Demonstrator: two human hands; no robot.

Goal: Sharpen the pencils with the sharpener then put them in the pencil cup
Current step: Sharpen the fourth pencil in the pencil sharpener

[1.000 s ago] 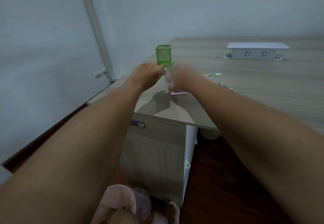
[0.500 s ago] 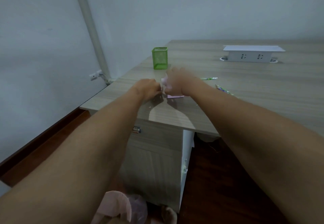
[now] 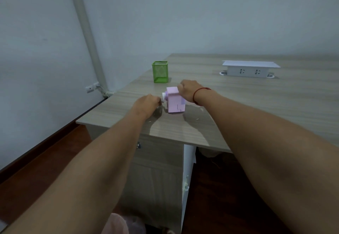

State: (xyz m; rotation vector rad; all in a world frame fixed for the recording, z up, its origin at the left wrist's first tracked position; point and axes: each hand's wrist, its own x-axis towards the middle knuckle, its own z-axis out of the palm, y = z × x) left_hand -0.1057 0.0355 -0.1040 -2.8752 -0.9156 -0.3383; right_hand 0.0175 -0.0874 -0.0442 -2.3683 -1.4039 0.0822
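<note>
Pink sharpener point(image 3: 175, 100) stands upright on the wood-grain surface point(image 3: 256, 101), near the front-left corner, boxy body w/ a white crank knob point(image 3: 163, 99) on its left side. Left hand point(image 3: 146, 103) is curled closed at that knob, fingertips on it; looks like a pinch grip on the crank, though the exact contact is partly hidden by the knuckles. Right hand point(image 3: 189, 90) sits closed over the sharpener's top-right edge, pressing/holding the body from the right; red string bracelet point(image 3: 197, 94) on that wrist. Can't tell if a pencil is in the sharpener, since the right hand covers that side.

Green mesh pencil cup point(image 3: 160, 71) stands upright behind and slightly left of the sharpener, apart from it, near the surface's left edge. Can't see inside it from this angle.

A few pale specks point(image 3: 197, 119) lie on the surface just in front of the sharpener, too small to ID.

Far right-back: white power-socket box point(image 3: 249, 69) w/ raised lid, set into the surface, well apart from the hands.

Below the surface: cabinet front w/ a small metal lock point(image 3: 138, 145), dark reddish floor point(image 3: 36, 169). Grey wall w/ a vertical white pipe point(image 3: 86, 32) at left.
</note>
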